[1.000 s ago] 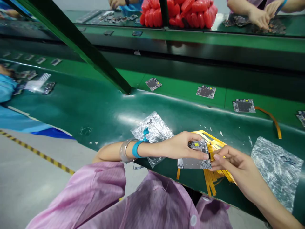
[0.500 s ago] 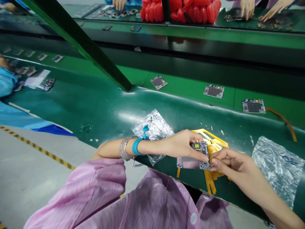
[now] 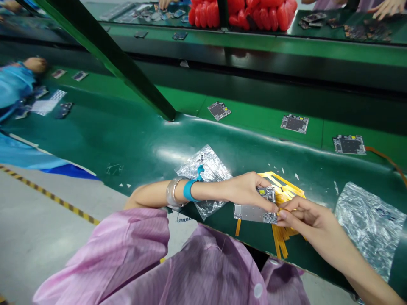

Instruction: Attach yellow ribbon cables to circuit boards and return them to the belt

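My left hand is closed on a circuit board, with its thumb across the board's face near the right end. The board has grey metal shielding and a small yellow label. At the board's right edge, the fingertips of my right hand are pinched together. Whatever they hold there is too small and covered to make out. Behind and below both hands lies a loose pile of yellow-orange flex strips. A wristband in teal and a clear bangle circle my left wrist.
Silvery plastic bags lie left and right of my hands. Beyond the table edge, a green conveyor carries several boards, one trailing an orange strip. A slanted green post stands front left. Co-workers' hands and red bundles are farther off.
The boards on the near conveyor have shifted right. My hands keep their hold, with the board moved slightly left. At the left, a co-worker's blue-sleeved arm has reached out over the conveyor.
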A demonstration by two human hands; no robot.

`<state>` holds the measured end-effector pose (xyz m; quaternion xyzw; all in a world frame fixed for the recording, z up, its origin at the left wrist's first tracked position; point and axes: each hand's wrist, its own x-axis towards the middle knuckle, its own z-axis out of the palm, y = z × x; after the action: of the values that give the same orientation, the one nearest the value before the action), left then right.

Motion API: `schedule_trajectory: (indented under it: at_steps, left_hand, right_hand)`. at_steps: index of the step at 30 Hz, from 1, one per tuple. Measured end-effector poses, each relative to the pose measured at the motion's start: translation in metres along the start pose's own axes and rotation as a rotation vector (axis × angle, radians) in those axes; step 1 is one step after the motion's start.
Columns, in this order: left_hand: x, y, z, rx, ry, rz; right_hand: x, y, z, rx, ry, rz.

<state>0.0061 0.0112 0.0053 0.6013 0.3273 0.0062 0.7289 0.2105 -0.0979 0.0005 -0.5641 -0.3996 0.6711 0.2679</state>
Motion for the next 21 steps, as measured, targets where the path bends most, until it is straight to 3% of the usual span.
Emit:
schedule_trajectory:
  at_steps: [9,14,17,20,21]
  left_hand:
    - [0.005,-0.009,-0.002,-0.031,0.052,0.100]
    - [0.006,-0.015,-0.009,0.045,0.143,0.145]
    - [0.006,-0.020,-0.032,0.097,0.384,0.197]
    - [0.005,-0.026,-0.077,0.192,0.729,0.267]
    - [0.004,-0.029,-0.094,0.216,0.795,0.274]
  right_hand:
    - [0.010,0.005,0.000,0.174,0.024,0.082]
    - [0.030,0.000,0.005,0.027,-0.022,0.042]
    - [0.052,-0.013,0.004,0.027,0.009,-0.010]
    - [0.088,-0.038,-0.007,0.056,0.105,-0.121]
    - [0.103,-0.048,-0.012,0.061,0.156,-0.172]
